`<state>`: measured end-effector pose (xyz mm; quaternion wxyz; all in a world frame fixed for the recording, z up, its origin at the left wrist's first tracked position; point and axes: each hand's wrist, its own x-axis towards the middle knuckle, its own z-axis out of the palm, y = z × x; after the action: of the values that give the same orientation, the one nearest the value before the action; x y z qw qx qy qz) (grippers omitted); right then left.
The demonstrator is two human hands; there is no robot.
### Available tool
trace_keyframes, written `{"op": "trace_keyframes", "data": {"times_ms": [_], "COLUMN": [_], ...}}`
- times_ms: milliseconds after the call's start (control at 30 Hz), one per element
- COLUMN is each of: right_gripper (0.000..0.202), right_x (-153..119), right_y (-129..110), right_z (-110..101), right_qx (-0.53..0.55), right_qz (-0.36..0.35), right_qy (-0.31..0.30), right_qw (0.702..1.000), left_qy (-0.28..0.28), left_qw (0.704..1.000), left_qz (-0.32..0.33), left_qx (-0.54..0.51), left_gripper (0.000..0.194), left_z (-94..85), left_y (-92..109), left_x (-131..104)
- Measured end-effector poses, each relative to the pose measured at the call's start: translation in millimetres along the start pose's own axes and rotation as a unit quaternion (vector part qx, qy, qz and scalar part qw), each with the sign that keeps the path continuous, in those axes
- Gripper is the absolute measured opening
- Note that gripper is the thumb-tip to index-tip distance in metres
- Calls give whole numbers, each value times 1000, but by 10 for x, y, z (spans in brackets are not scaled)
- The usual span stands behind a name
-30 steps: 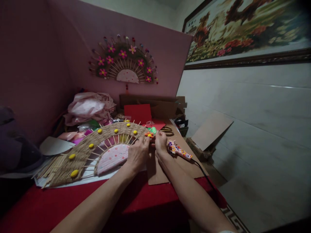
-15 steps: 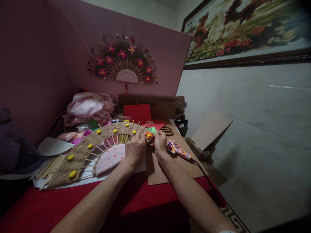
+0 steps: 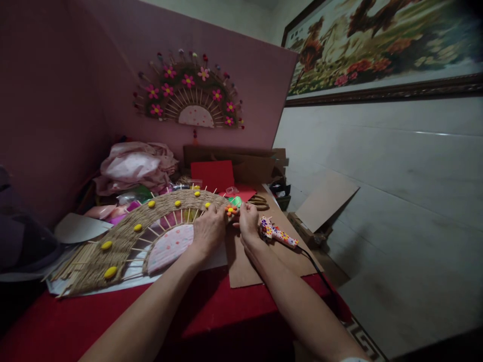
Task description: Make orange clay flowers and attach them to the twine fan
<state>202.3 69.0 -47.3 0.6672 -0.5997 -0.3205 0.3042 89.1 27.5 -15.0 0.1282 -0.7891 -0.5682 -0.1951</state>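
Twine fan (image 3: 163, 206), seven yellow discs (image 3: 138, 228)

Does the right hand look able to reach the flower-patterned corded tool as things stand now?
Probably yes: the tool lies on the cardboard just right of the right hand, with nothing visible between them.

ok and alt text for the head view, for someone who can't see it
A person's left hand and right hand flank an orange flower near the right end of a yellow-dotted woven fan. A flowery corded tool lies on cardboard to the right; another fan hangs behind.
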Motion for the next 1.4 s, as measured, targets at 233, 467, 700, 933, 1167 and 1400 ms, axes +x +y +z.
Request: {"op": "trace_keyframes", "data": {"times_ms": [233,467,700,933,1167,1400], "right_gripper": [25,26,26,27,25,25], "right_x": [-1,2,-1,2,-7,10], "right_y": [4,14,15,20,-1,24], "right_z": [-1,-5,-8,-6,-11,-6], "right_qx": [4,2,2,4,2,4], "right_qz": [-2,-6,-7,-5,-3,-13], "right_qy": [-3,-4,-4,-6,-7,-4], "right_qw": [1000,1000,1000,1000,1000,1000], "left_qy": [-5,-4,-12,31,23,5], "left_qw": [1000,1000,1000,999,999,999], "left_qz": [-14,2,5,-7,37,53], "left_qx": [-22,-12,-5,-35,-22,9], "left_gripper": [34,37,36,33,35,37], "left_z": [10,-7,-14,-27,24,48], "left_y": [-8,-13,2,-36,13,35], "left_x": [-2,6,-3,-57,-137,-137]}}
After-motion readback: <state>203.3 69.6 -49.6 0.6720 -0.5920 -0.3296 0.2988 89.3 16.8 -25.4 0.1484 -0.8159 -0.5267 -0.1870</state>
